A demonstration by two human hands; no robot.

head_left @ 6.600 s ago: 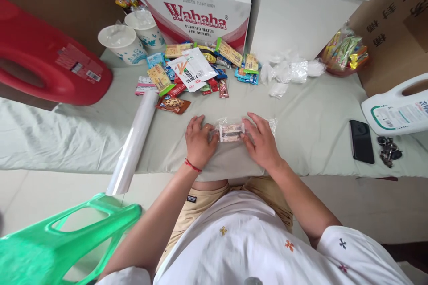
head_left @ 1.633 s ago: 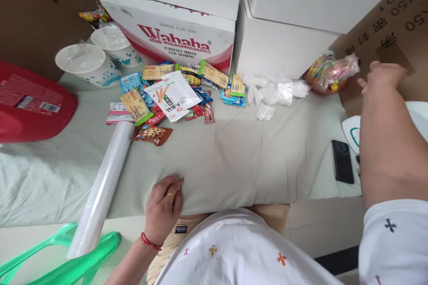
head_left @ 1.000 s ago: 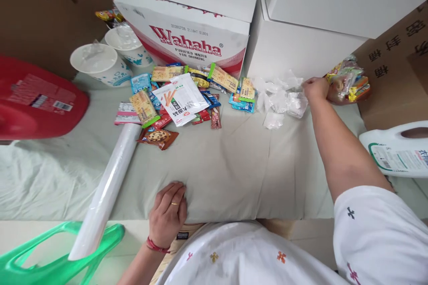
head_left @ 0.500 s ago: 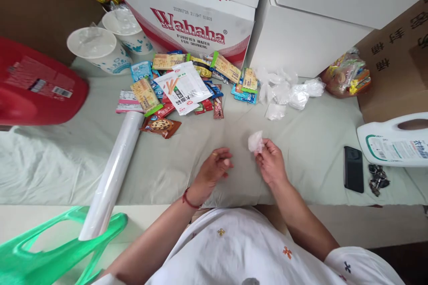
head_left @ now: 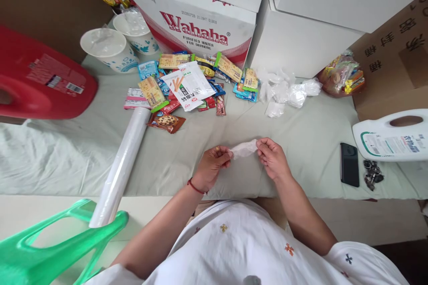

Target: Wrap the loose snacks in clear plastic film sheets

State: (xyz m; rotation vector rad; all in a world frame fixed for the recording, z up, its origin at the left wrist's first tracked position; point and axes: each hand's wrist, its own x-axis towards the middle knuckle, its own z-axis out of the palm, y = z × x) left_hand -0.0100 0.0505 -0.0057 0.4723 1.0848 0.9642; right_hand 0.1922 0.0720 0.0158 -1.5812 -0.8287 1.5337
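Observation:
Between my two hands a thin, whitish plastic bag (head_left: 244, 149) is stretched sideways, creased along its length. My left hand (head_left: 214, 164), with a red cord at the wrist, pinches one end between thumb and fingers. The other end is pinched in my right hand (head_left: 271, 156). Beyond them lies a heap of similar crumpled clear plastic bags (head_left: 284, 91). Left of that heap are several snack packets, among them a white packet (head_left: 190, 85), yellow biscuit packs (head_left: 152, 91) and a brown cookie packet (head_left: 166, 122).
A plastic film roll (head_left: 122, 167) overhangs the front edge above a green stool (head_left: 67, 242). Paper cups (head_left: 109, 53), a red jug (head_left: 47, 75) and a Wahaha box (head_left: 197, 22) stand behind. Right are a phone (head_left: 349, 164), keys (head_left: 372, 174) and a white bottle (head_left: 394, 136).
My left hand has come up and taken hold of the bag's free end. The bag, bunched in my right hand before, is now drawn out lengthwise between both hands.

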